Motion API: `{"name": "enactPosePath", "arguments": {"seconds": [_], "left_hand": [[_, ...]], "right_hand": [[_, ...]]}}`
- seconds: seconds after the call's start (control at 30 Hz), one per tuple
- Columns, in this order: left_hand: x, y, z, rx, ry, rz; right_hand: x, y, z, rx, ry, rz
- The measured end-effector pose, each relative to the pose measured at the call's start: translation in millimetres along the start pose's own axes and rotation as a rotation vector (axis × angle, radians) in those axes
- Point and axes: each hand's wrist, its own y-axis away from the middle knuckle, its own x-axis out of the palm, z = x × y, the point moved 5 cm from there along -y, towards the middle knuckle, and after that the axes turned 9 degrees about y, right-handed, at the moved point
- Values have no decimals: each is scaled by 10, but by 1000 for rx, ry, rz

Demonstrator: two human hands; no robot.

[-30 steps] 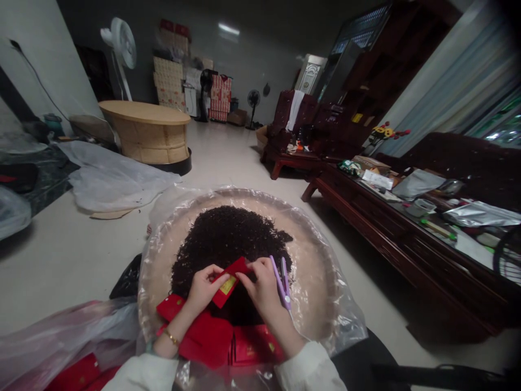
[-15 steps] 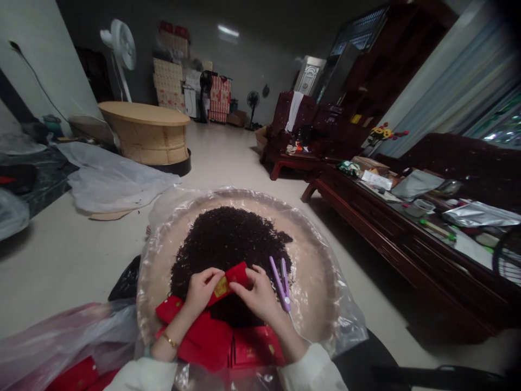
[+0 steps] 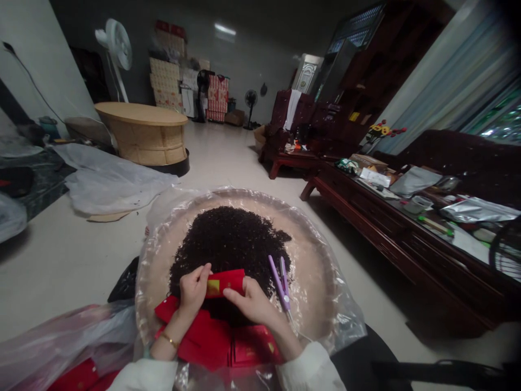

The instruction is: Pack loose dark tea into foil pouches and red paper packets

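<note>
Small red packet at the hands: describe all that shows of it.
The flat, oblong red packet bears a gold patch toward its left; it looks like paper or foil. Faint marks farther right are unreadable. It is nearly level, over the dark heap of loose, leaf-like pieces. The left hand holds its left end, the right hand its right end, thumb in front. Sealed or not is unclear.

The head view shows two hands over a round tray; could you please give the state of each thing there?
Red packet: held in the right hand.
Left hand: at that packet's left end, grip unclear.
Purple tool: arms spread open; power unclear.
Dark loose material: heaped.
Round tray: lined with clear plastic.
Other red packets: overlapping, near side.
</note>
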Motion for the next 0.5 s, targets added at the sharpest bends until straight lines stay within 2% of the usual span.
{"name": "enactPosePath", "arguments": {"seconds": [0.07, 0.17, 0.23, 0.3, 0.4, 0.5], "left_hand": [[-3, 11, 2, 34, -14, -1], [7, 12, -18, 70, -27, 36], [5, 1, -88, 142, -78, 70], [11, 6, -231, 310, -178, 113], [105, 90, -449, 607, -391, 274], [227, 178, -502, 702, -531, 468]], "right_hand": [[57, 8, -14, 52, -118, 103], [114, 17, -88, 114, -194, 185], [125, 14, -143, 127, -213, 183], [104, 3, -194, 146, -226, 139], [29, -17, -222, 170, -207, 66], [-36, -37, -189, 171, -124, 49]]}}
